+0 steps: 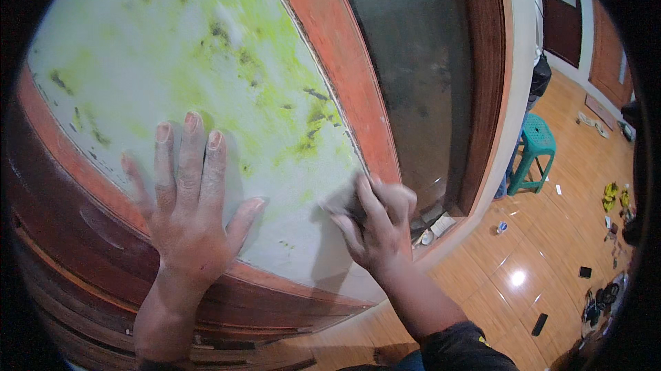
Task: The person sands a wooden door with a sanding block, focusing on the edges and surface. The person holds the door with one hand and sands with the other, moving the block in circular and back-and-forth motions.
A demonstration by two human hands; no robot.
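My left hand [193, 212] lies flat with spread fingers against a whitish wall panel [155, 61], its skin coated in pale dust. Patches of yellow-green and dark marks cover the panel. At the panel's lower right, beside the orange-red frame strip [330, 6], my right hand [382, 223] is closed on a dark, flat piece of sandpaper [344, 199], pressed to the surface. Motion blurs the sandpaper and fingers, and part of the sheet is hidden under the hand.
A dark window pane [420, 81] in a brown frame stands right of the strip. Farther right are a green plastic stool [538, 138], a small cup [502, 228], and two dark phone-like objects on the glossy tiled floor [475, 288]. Dark red wooden boards [82, 233] run along the lower left.
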